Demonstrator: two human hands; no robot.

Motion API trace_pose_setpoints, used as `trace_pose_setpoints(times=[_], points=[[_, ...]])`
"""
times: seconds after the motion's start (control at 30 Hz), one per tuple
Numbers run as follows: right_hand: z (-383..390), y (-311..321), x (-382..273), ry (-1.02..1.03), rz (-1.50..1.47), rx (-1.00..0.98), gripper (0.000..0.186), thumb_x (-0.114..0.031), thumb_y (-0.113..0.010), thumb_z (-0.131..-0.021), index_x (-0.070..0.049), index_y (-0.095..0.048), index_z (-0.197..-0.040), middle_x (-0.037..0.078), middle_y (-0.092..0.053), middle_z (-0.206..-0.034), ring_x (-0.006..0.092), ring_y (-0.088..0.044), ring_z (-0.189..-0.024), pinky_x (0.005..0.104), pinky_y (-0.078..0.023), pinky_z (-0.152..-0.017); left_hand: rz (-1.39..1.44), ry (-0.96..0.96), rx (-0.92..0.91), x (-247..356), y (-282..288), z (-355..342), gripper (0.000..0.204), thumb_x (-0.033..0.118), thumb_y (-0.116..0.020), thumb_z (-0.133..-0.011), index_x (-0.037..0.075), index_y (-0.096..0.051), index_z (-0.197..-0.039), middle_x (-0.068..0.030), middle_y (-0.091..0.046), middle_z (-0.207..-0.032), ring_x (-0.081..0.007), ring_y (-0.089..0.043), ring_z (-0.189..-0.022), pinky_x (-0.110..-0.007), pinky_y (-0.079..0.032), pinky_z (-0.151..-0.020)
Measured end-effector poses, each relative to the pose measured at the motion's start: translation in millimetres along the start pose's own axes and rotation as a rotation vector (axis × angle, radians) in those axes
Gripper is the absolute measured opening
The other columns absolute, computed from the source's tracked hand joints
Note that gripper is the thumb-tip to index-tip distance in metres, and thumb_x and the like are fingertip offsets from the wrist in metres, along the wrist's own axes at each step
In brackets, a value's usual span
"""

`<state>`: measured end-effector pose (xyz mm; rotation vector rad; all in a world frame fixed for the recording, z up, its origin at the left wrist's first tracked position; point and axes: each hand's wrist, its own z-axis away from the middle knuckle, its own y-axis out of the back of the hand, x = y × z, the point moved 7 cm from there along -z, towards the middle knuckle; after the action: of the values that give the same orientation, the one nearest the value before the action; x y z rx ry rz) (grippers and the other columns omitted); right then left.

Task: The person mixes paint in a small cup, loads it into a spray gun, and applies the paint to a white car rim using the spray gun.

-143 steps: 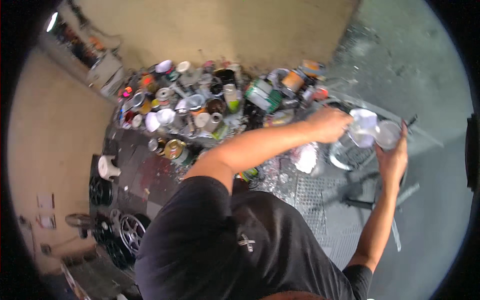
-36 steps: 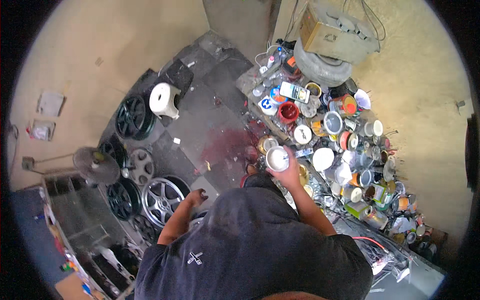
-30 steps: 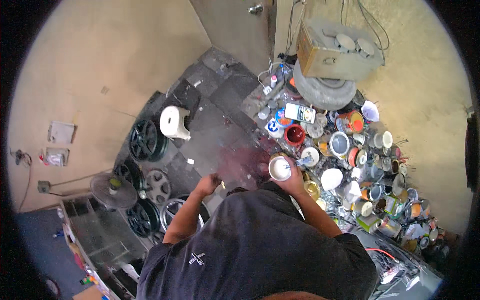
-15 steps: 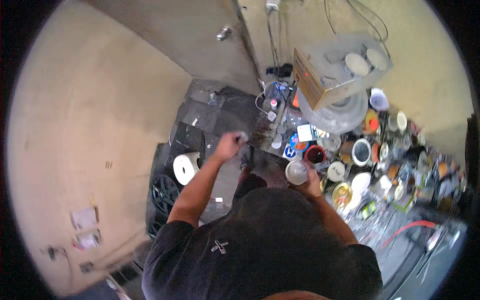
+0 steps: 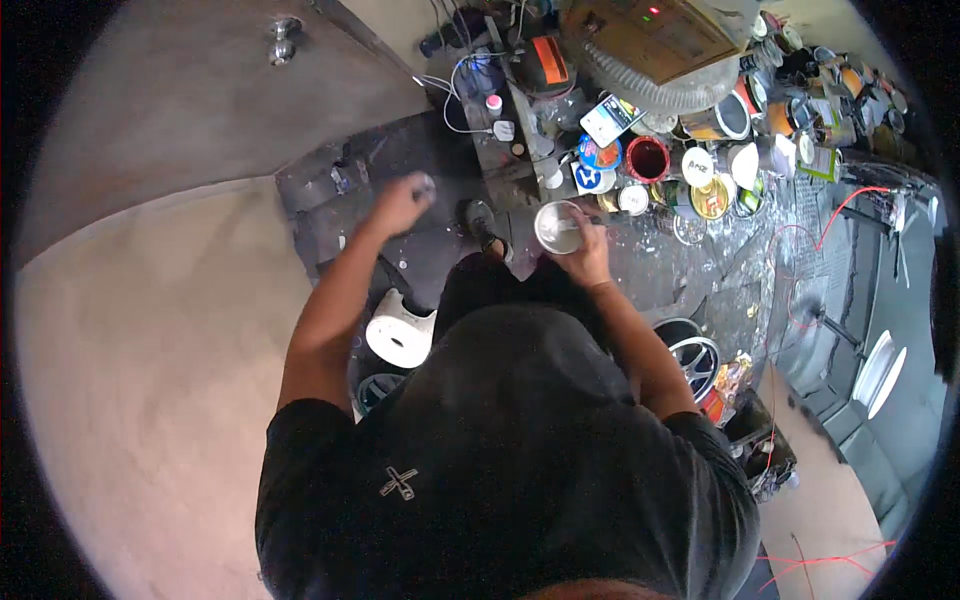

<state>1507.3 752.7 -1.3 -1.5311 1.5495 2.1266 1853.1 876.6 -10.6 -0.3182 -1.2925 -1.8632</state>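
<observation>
My right hand (image 5: 588, 256) grips a round white tub (image 5: 548, 238) by its rim, and the tub is tipped open side up. Something pale and thin, perhaps a stirrer, lies across its mouth under my fingers. Out to the left, my left hand (image 5: 396, 208) is closed around a small greyish, shiny object (image 5: 425, 187), too blurred to name. Just beyond the white tub are a red-rimmed can (image 5: 648, 158) with dark red contents and a blue-rimmed tub (image 5: 600, 152).
A crowded bench of paint cans lies ahead right, with a phone (image 5: 611, 120) and a cardboard box (image 5: 655, 38). A white stool (image 5: 400, 338) stands on the floor at my left. To my right are a wheel rim (image 5: 694, 362) and a red hose (image 5: 840, 215). The door (image 5: 180, 110) is far left.
My view has swung to the right, bringing the wheel rim and more of the right side into sight. Both hands still hold their things; the left has shifted left and farther away.
</observation>
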Motion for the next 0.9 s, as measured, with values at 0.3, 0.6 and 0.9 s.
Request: trace_pose_setpoints(times=[0.3, 0.6, 0.9], points=[[-15, -131, 25, -0.147, -0.021, 0.039, 0.076, -0.021, -0.089, -0.063, -0.021, -0.059, -0.134, 0.015, -0.061, -0.119, 0.0388, -0.056, -0.111, 0.0471, -0.048, -0.095, -0.066, 0.344, -0.512, -123, -124, 219, 0.04, 0.032, -0.071, -0.089, 0.012, -0.063, -0.123, -0.0166, -0.069, -0.114, -0.0343, -0.066, -0.106, -0.044, -0.052, -0.091], [-18, -153, 56, -0.311, -0.023, 0.159, 0.082, -0.013, -0.088, -0.064, -0.032, -0.056, -0.137, 0.018, -0.056, -0.126, 0.0414, -0.055, -0.113, 0.0468, -0.049, -0.096, 0.021, 0.596, -0.284, -193, -77, 307, 0.04, 0.029, -0.069, -0.092, 0.006, -0.062, -0.124, -0.0154, -0.071, -0.114, -0.0291, -0.069, -0.098, -0.041, -0.055, -0.084], [31, -106, 7, -0.047, -0.059, 0.162, 0.083, -0.014, -0.085, -0.07, -0.027, -0.048, -0.143, 0.022, -0.034, -0.149, 0.044, -0.05, -0.127, 0.0472, -0.05, -0.101, 0.096, 0.16, -0.239, -86, -111, 238, 0.028, 0.023, -0.065, -0.094, 0.007, -0.065, -0.117, -0.0148, -0.072, -0.102, -0.027, -0.071, -0.091, -0.039, -0.054, -0.081]])
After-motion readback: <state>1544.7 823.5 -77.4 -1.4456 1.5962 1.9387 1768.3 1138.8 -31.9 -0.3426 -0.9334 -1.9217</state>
